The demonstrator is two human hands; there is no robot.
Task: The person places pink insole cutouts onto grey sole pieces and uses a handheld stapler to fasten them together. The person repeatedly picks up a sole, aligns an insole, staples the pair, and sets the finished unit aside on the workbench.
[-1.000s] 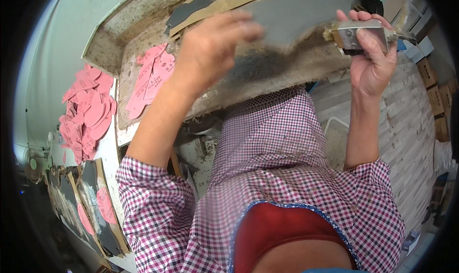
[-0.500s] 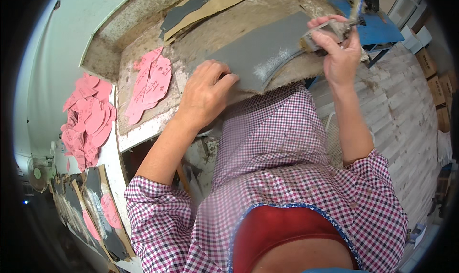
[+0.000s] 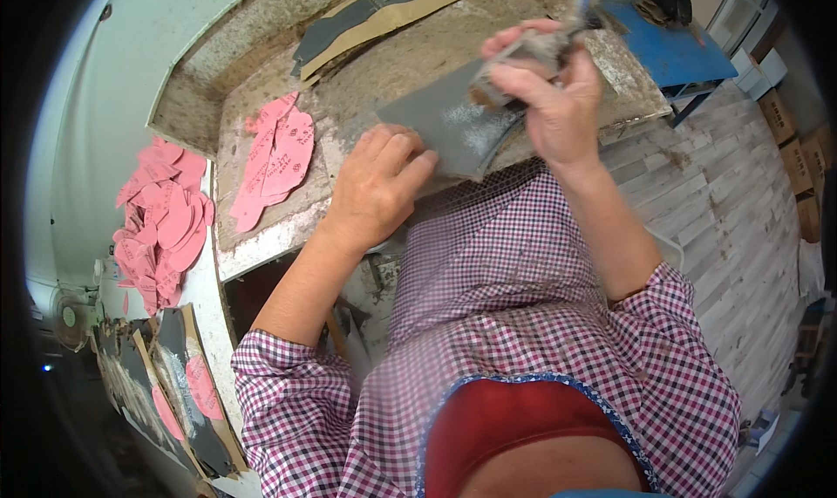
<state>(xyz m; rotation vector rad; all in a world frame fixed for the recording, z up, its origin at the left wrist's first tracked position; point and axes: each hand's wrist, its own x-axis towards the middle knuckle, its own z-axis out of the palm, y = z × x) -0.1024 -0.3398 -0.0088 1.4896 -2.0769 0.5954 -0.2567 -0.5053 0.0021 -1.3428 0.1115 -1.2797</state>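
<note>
A dark grey flat sheet (image 3: 440,101) with a curved near edge and a white powdery smear lies at the front of the dirty worktable (image 3: 261,62). My left hand (image 3: 377,184) rests at its left end, fingers curled down onto the edge; the fingertips are hidden. In my right hand (image 3: 562,119) is a boxy, grime-coated hand tool (image 3: 534,55) with a tube, partly blue, rising from it. Thumb and fingers wrap round the tool, whose brownish lower edge is over the sheet near the smear. Motion blurs it, so contact with the sheet cannot be told.
Pink cut pieces (image 3: 283,162) lie left of my left hand, with a larger pink heap (image 3: 161,228) farther left. Grey-and-tan strips (image 3: 384,14) lie at the back. A blue table (image 3: 671,53) stands right; more grey strips (image 3: 192,393) lie lower left.
My right hand has swung left with the tool, from the sheet's right end toward its middle. The left hand has stayed nearly where it was.
</note>
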